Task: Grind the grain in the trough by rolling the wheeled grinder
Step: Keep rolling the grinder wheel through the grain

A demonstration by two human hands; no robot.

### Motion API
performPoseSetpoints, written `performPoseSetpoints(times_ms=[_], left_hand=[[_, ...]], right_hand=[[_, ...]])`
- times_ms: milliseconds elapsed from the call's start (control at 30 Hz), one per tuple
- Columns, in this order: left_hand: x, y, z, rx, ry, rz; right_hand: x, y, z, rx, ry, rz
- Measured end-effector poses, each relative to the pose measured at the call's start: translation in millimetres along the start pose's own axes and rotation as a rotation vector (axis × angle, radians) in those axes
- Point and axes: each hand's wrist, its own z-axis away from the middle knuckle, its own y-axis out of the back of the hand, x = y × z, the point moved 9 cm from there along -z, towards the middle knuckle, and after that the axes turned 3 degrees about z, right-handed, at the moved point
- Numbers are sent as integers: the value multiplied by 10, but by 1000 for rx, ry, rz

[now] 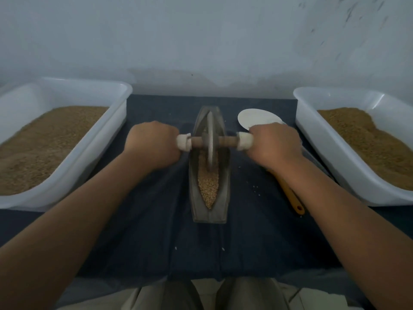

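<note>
A boat-shaped grey metal trough (225, 175) lies lengthwise on the dark cloth in front of me. Tan grain (208, 186) fills its near half. The wheeled grinder (210, 139) stands upright in the trough's middle, its disc on edge and its wooden axle crossing sideways. White wrapping covers both axle ends. My left hand (153, 143) is closed round the left handle. My right hand (276, 143) is closed round the right handle. The far end of the trough shows behind the disc.
A white tub (116, 121) of brown grain stands at the left, another white tub (312, 126) of grain at the right. A white round dish (257, 118) sits behind my right hand. A yellow-handled tool (292, 198) lies under my right forearm. A wall rises close behind.
</note>
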Motion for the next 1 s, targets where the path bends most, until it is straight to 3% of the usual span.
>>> performPoseSetpoints(times_ms=[167, 333, 467, 533, 733, 1000], left_hand=[[137, 275, 578, 212, -183, -123], [28, 56, -45, 44, -41, -78], [70, 100, -452, 16, -18, -44], [105, 138, -375, 17, -40, -56], [74, 145, 462, 105, -138, -78], [-59, -76, -184, -21, 80, 44]], right_hand=[[69, -23, 597, -8, 62, -150], [73, -162, 152, 49, -49, -60], [115, -342, -273, -89, -162, -104], [120, -343, -173, -107, -139, -90], [-2, 113, 567, 141, 95, -90], [-13, 24, -169, 120, -30, 25]])
